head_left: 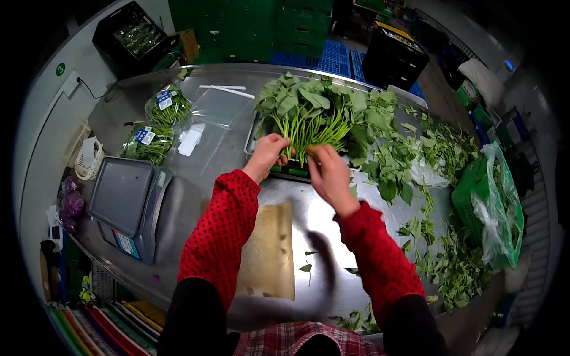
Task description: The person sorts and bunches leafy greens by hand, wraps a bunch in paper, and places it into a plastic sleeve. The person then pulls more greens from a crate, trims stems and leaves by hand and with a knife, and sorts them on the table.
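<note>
A bundle of leafy green stems (306,127) lies in a tray (252,139) near the back middle of the metal table, cut ends toward me. At the left side of the stem ends is my left hand (270,155), its fingers closed around some stems. My right hand (331,177) is at the right part of the stem ends, thumb and fingers pinched on stems. The leaves point away from me, toward the table's far edge.
A grey scale (124,190) stands at the left, with bagged greens (169,107) behind it. Loose greens (392,166) spread over the right side, beside a green basket (475,199). A brown board (270,249) lies in front of me.
</note>
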The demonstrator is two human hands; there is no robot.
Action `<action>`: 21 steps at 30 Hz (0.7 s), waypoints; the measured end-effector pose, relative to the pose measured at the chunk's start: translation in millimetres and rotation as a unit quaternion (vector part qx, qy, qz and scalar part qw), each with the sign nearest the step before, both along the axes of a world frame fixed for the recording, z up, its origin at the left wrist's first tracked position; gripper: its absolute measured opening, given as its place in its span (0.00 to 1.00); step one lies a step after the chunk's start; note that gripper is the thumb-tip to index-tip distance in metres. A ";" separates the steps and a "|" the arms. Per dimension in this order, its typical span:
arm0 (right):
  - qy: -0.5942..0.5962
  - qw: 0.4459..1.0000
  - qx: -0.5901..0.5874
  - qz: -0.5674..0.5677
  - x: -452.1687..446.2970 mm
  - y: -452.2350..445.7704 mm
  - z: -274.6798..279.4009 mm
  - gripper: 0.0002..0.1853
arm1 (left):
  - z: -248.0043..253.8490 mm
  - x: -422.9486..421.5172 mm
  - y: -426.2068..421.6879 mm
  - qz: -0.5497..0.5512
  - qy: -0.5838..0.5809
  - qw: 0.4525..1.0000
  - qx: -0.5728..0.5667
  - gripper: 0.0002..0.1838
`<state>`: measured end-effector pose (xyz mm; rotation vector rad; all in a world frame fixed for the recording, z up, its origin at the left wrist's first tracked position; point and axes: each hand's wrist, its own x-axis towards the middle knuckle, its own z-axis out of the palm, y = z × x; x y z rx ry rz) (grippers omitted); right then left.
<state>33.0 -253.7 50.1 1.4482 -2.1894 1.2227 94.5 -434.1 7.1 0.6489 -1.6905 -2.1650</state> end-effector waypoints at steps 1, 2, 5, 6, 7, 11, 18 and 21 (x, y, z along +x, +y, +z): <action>0.053 0.999 -0.012 0.003 -13.5 -24.3 -2.5 0.08 | 3.5 2.4 0.7 0.005 -0.003 1.000 -0.017 0.09; 0.139 0.990 0.007 0.001 -27.9 -42.4 -12.9 0.07 | 6.3 2.6 -2.0 0.007 -0.004 1.000 -0.022 0.09; 0.254 0.961 0.109 -0.003 -52.2 -59.1 -43.4 0.07 | 25.4 7.9 -7.5 0.052 0.058 0.992 0.101 0.09; 0.254 0.961 0.109 -0.001 -57.6 -60.1 -50.9 0.07 | 40.7 13.5 -12.0 0.049 0.118 0.987 0.101 0.09; 0.265 0.958 0.107 -0.003 -62.5 -60.1 -55.4 0.07 | 64.6 21.0 -14.6 0.065 0.141 0.984 0.091 0.09; 0.242 0.967 0.076 0.016 -54.6 -51.5 -39.7 0.07 | 137.2 67.2 -2.3 0.091 0.261 0.961 -0.023 0.09; -0.383 0.910 -0.041 0.153 72.7 68.6 3.5 0.15 | 10.6 98.7 157.9 0.071 0.162 0.933 -0.314 0.13; -0.490 0.864 -0.115 -0.012 96.3 127.7 -46.2 0.12 | -18.0 123.2 209.5 -0.118 0.058 0.937 -0.324 0.17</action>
